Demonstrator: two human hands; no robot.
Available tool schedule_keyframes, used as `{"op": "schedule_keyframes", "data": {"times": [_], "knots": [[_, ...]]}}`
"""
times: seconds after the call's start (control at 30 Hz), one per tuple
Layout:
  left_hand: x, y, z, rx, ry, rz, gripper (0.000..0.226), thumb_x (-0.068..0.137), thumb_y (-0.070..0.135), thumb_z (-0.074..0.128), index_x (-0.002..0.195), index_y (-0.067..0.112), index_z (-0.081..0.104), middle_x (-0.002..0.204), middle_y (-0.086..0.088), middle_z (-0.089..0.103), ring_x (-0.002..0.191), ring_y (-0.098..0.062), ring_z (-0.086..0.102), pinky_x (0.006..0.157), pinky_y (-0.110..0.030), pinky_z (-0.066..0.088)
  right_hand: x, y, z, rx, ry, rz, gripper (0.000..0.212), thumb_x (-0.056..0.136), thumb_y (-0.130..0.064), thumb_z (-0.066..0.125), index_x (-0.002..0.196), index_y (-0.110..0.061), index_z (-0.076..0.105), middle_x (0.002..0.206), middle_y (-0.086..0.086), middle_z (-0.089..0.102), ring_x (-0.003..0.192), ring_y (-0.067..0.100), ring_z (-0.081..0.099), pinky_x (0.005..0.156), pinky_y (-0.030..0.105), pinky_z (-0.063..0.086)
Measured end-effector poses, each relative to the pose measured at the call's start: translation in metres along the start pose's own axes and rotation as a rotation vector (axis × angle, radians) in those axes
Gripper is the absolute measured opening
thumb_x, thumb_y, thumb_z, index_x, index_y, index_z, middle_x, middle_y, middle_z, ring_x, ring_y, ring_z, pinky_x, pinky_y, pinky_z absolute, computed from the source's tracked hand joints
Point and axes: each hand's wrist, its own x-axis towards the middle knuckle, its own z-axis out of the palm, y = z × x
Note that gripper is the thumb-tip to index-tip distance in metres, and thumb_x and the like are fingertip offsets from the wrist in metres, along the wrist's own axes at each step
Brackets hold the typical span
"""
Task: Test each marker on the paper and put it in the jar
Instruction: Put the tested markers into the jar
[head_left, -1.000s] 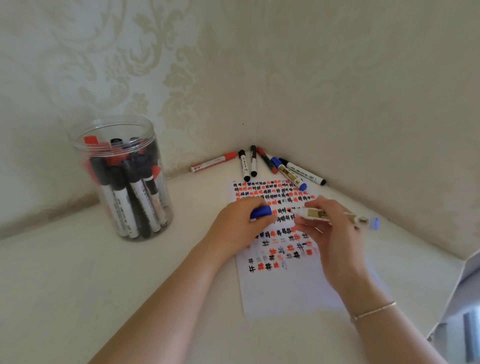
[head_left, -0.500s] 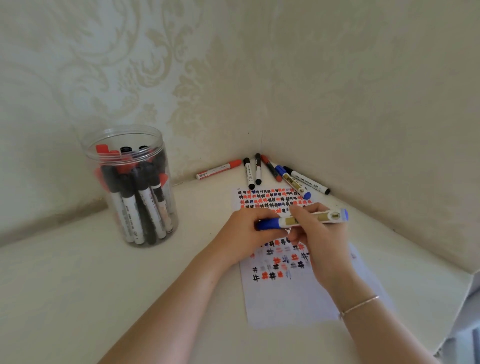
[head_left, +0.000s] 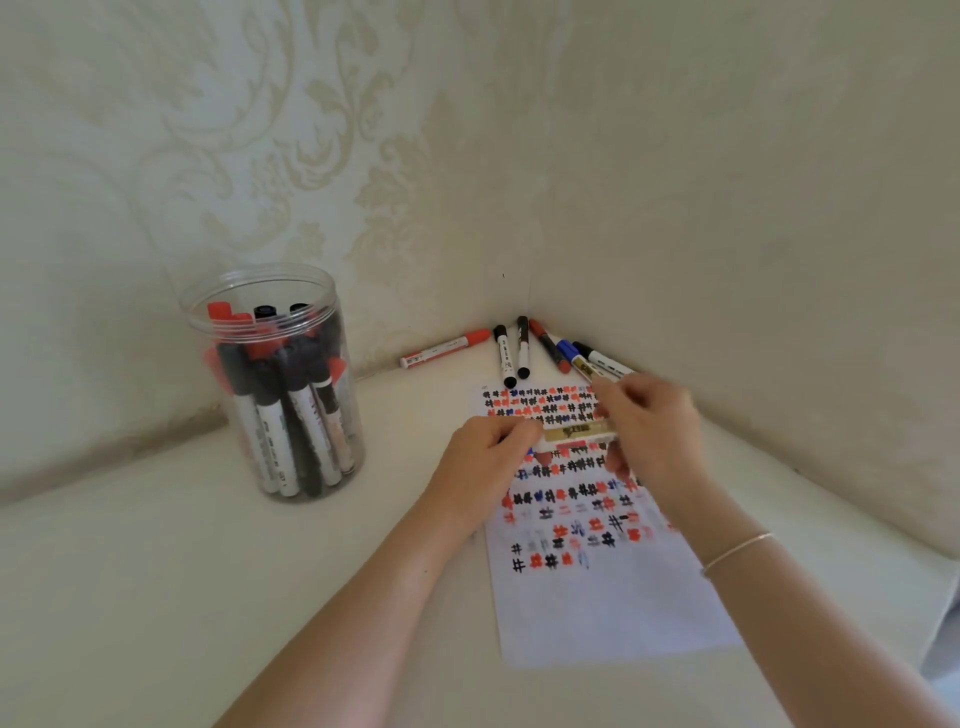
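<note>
Both hands, the left hand (head_left: 485, 457) and right hand (head_left: 652, 426), grasp a white marker (head_left: 574, 435) level above the hash-marked paper (head_left: 597, 597), well right of the marker-filled clear jar (head_left: 275, 384).

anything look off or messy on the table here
Nothing looks spilled or damaged. The paper lies slightly askew, and six loose markers fan out untidily in the corner, still outside the jar. Both hands hold one marker above the paper.
</note>
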Motion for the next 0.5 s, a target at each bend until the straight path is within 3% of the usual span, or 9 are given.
{"op": "schedule_keyframes", "data": {"times": [0.1,0.2,0.33,0.43,0.5], "knots": [[-0.001,-0.002,-0.001,0.073,0.18,-0.02,0.047,0.097,0.035,0.049,0.055,0.017,0.062,0.054,0.002,0.065,0.048,-0.013,0.06,0.049,-0.02,0.043,-0.007,-0.001,0.018,-0.235,0.006,-0.157,0.044,0.096,-0.032,0.052,0.059,-0.009,0.047,0.047,-0.001,0.032,0.038,0.009,0.025,0.037,0.012,0.027],[-0.008,0.003,0.0,0.035,0.271,-0.028,0.051,0.098,0.027,0.048,0.05,0.012,0.056,0.047,0.004,0.061,0.039,-0.003,0.056,0.039,-0.012,0.037,-0.011,-0.009,0.022,-0.291,0.045,-0.234,0.05,0.095,-0.027,0.053,0.051,-0.013,0.035,0.044,-0.003,0.025,0.035,0.008,0.02,0.038,0.011,0.028],[-0.017,0.016,0.007,-0.069,0.298,-0.015,0.05,0.099,0.015,0.045,0.051,0.005,0.049,0.029,0.008,0.044,0.026,-0.003,0.04,0.034,-0.009,0.026,-0.01,-0.021,0.02,-0.314,0.082,-0.273,0.052,0.094,-0.017,0.051,0.047,-0.014,0.029,0.042,-0.003,0.022,0.038,0.011,0.02,0.042,0.015,0.032],[-0.019,0.016,0.008,-0.053,0.325,-0.001,0.053,0.099,0.014,0.045,0.046,0.009,0.044,0.03,0.007,0.044,0.027,-0.003,0.042,0.034,-0.01,0.027,-0.013,-0.019,0.021,-0.274,0.085,-0.231,0.051,0.092,-0.013,0.05,0.047,-0.015,0.027,0.041,-0.005,0.02,0.038,0.01,0.018,0.043,0.011,0.026],[-0.018,0.013,0.006,-0.007,0.334,0.004,0.055,0.099,0.016,0.045,0.044,0.013,0.042,0.031,0.007,0.045,0.031,-0.002,0.046,0.035,-0.01,0.029,-0.014,-0.013,0.023,-0.233,0.073,-0.186,0.049,0.092,-0.013,0.051,0.048,-0.015,0.03,0.043,-0.003,0.022,0.038,0.01,0.018,0.048,0.018,0.03]]}}
